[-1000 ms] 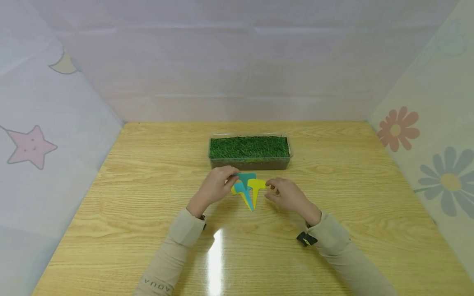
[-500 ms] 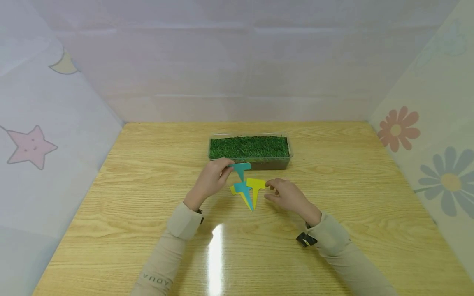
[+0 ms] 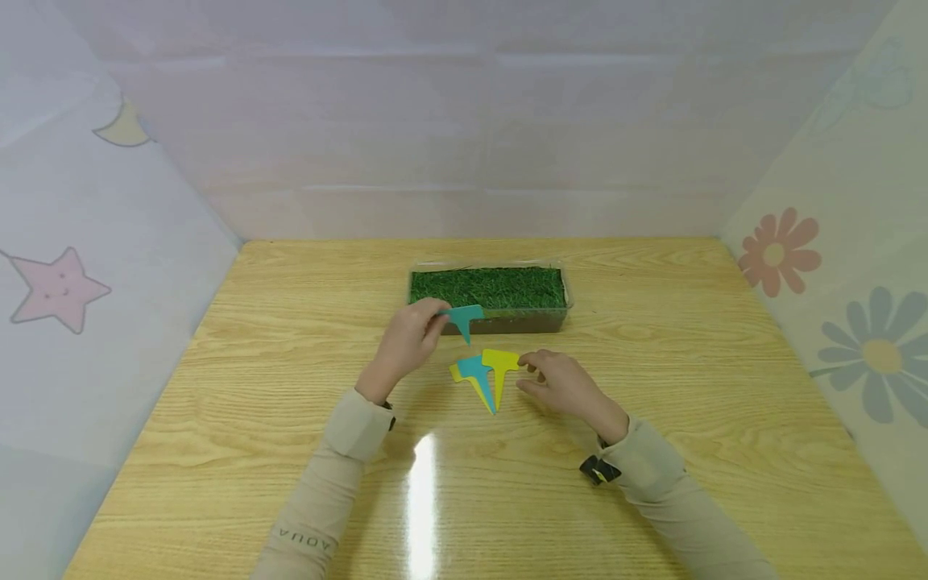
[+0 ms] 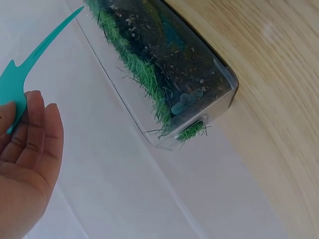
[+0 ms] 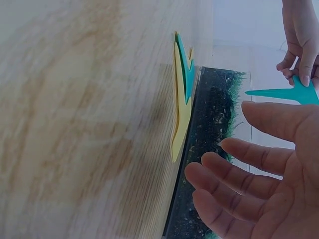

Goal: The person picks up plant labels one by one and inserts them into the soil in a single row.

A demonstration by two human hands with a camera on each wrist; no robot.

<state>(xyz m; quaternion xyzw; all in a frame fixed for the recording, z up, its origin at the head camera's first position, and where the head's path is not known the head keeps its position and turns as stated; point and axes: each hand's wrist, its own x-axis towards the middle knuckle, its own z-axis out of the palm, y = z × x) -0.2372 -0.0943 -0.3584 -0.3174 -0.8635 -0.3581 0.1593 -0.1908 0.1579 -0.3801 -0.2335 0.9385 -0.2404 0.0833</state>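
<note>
My left hand [image 3: 406, 342] pinches a teal T-shaped plant label [image 3: 464, 316] by one end of its head, its spike pointing down. In the head view the label overlaps the front wall of a clear planter box [image 3: 522, 324] topped with green grass. The left wrist view shows thumb and fingers on the label's head [image 4: 12, 87]. On the table lies a fanned group: a yellow plant label [image 3: 500, 360], a light blue one [image 3: 474, 368] and another yellow one [image 3: 456, 372] partly beneath it. My right hand [image 3: 561, 385] holds nothing, fingers loosely bent, fingertips close to the right yellow label.
The planter box stands toward the back of the wooden table [image 3: 290, 362], dark soil [image 5: 212, 129] showing through its wall. Pale curtains with printed shapes enclose the back and sides. A bright reflection lies on the front of the table.
My left hand has lifted the teal plant label off the group and carried it up and left, toward the planter box. My right hand has stayed almost still.
</note>
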